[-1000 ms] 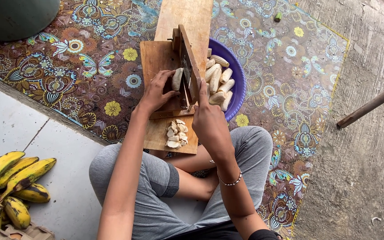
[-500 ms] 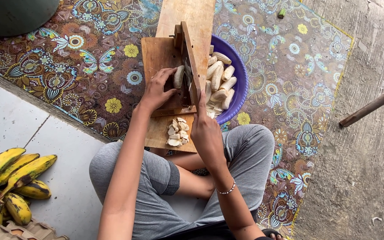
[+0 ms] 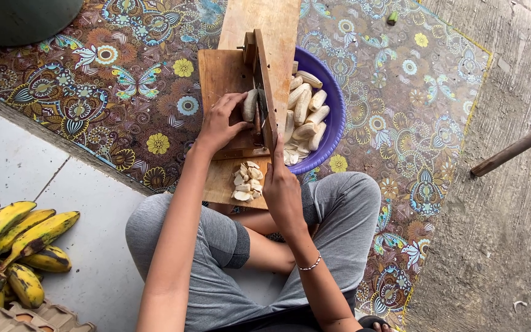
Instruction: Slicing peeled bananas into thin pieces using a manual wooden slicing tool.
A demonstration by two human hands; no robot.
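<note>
Patterned floor mat (image 3: 124, 92) carries a wooden slicer board (image 3: 225, 80): left hand (image 3: 219, 126) pinches a peeled banana (image 3: 250, 104) at twelve o'clock, right hand (image 3: 281, 190) clasps the blade lever (image 3: 265, 92), few cut pieces (image 3: 246, 181) done, peeled bananas fill the purple bowl (image 3: 333, 104).

Peeled pale banana (image 3: 250, 104) upright against wooden slicer (image 3: 264, 92), slices (image 3: 246, 182) below

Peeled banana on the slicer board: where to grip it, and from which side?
Probably grip the peeled banana at its near end, from the left. It lies lengthwise against the upright wooden blade arm, which blocks the right side, and the left hand already pinches it there. The right hand is on the arm's near end, so keep fingers off the blade side.
</note>
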